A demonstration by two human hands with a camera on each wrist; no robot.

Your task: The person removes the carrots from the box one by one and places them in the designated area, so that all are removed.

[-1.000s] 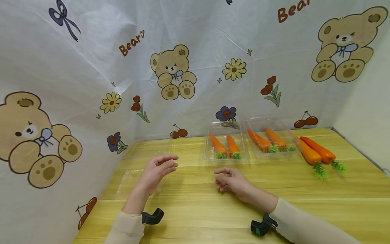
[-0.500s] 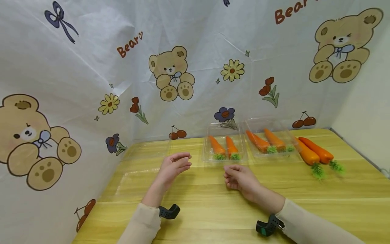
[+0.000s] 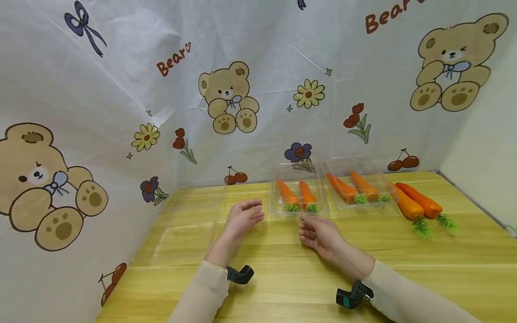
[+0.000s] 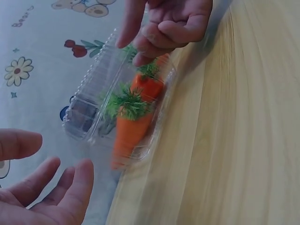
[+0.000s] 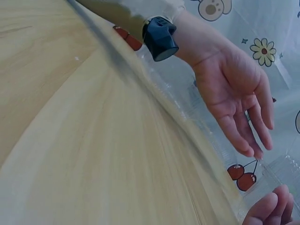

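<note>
The left hand (image 3: 243, 217) hangs above the wooden table (image 3: 262, 291), left of and nearer than the middle box (image 3: 297, 174), its thumb and fingers spread apart with a gap between them and nothing gripped. The right hand (image 3: 323, 237) is at the near side of that same box, its fingers loosely bent and its grasp holding nothing; its fingertips are so close to the near rim that I cannot tell whether they touch it. The middle box, of clear plastic, stands at the far side of the table and holds a pair of orange carrots (image 3: 288, 194), lying side by side with their green tufts toward the near side. Just right of it is the right box (image 3: 342, 166), also clear, with another pair of carrots (image 3: 366, 185) inside. Two loose carrots (image 3: 410, 205) lie on the table to the right of that, their tufts likewise toward the near side. On the left are faint clear trays (image 3: 183, 229). Behind the far edge hangs a white cloth (image 3: 274, 45) printed with bears and flowers. Each wrist wears a black band (image 3: 241, 274) at a pale sleeve (image 3: 208, 282).
</note>
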